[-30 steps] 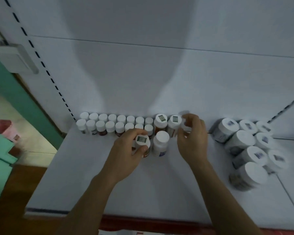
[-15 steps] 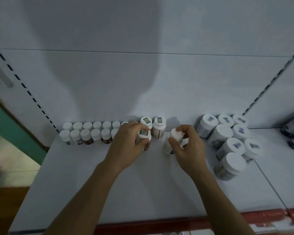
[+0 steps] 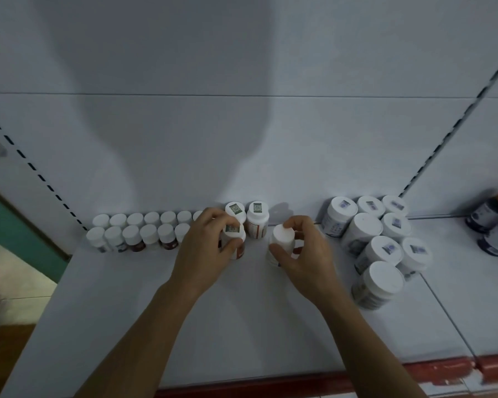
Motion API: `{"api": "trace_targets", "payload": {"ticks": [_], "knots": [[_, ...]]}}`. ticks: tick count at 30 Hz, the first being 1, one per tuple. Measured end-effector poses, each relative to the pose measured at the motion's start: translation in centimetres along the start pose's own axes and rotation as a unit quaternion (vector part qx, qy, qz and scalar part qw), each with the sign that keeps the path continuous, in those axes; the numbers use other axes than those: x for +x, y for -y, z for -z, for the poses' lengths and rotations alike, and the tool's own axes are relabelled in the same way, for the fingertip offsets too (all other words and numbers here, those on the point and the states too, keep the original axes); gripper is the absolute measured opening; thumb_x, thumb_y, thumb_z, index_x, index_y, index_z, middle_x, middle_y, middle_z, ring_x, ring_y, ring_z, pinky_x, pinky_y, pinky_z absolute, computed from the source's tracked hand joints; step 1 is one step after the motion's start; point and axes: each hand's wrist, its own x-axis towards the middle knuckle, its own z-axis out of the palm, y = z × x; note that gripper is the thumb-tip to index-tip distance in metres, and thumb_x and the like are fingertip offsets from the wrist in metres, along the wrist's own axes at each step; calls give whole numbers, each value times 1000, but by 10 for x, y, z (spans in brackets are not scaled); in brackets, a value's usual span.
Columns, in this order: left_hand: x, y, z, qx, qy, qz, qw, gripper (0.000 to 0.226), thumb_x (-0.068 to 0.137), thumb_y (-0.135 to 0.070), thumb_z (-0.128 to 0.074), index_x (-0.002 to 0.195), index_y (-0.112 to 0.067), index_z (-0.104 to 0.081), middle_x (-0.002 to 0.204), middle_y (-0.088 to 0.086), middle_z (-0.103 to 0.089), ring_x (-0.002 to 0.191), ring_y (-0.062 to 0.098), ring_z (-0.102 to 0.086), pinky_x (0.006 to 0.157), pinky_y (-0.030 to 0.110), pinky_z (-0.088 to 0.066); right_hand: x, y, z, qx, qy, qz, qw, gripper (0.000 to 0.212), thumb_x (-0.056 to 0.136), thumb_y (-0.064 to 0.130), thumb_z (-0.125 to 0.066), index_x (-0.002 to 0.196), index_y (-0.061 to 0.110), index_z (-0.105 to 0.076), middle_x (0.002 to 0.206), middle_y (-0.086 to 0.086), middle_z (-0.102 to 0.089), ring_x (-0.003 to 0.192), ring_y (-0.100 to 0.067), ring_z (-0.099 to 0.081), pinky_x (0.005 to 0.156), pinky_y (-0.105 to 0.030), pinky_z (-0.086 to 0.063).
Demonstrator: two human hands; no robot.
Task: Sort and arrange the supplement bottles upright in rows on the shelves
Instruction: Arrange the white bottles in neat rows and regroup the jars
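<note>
Now gripping: left hand (image 3: 204, 254) closed on a coded-cap bottle (image 3: 233, 239), right hand (image 3: 305, 254) on a plain-cap bottle (image 3: 282, 242), both mid-shelf (image 3: 242, 326). Could topple the packed small bottles (image 3: 144, 234) if nudged sideways.

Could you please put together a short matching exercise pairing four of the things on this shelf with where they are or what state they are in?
Things:
1. plain-capped bottle
2. sticker-capped bottle
3. small bottles
4. large tubs

Descriptions:
A. two rows at the shelf's left, against the back wall
B. clustered right of both hands
C. gripped by the right hand
D. gripped by the left hand

Pairs: 1-C, 2-D, 3-A, 4-B
</note>
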Motion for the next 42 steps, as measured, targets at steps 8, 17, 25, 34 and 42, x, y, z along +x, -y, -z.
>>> {"api": "trace_targets", "payload": {"ticks": [8,17,25,34,42], "knots": [[0,-6,-11,-30,-28,18,999,21,80,-16,-81,97,-20,-68,107,-8,-54,93,9,-56,78,30,-51,-2,-2,10,4,-34,7,999,38,83,18,-78,106,32,-52,101,24,-61,95,-4,-60,76,-41,-56],[-4,-8,-8,-6,-39,-9,999,21,82,-20,-79,100,-20,-68,116,-4,-47,101,17,-54,86,32,-50,-7,3,18,-42,-25,25,998,42,84,28,-77,118,30,-53,116,10,-58,105,-6,-54,89,-40,-53],[22,-60,-12,7,105,-162,981,28,92,-21,-67,120,-24,-63,127,-9,-50,112,13,-56,93,33,-50,-10,9,99,-217,-140,35,966,23,86,28,-74,103,17,-63,101,-1,-62,96,-25,-56,78,-28,-38],[42,-107,-76,4,109,-212,971,25,87,-21,-69,112,-21,-67,121,-3,-58,113,23,-55,91,47,-51,-79,-23,118,-205,-146,-149,956,45,77,39,-84,107,28,-53,125,8,-38,103,-16,-47,84,-31,-50],[47,-167,-135,43,273,-317,907,49,91,-19,-68,136,-35,-56,141,-14,-48,125,16,-46,99,39,-46,-83,-59,172,-94,-94,-39,990,37,73,27,-85,96,28,-56,109,13,-57,95,-10,-57,71,-34,-53]]}}
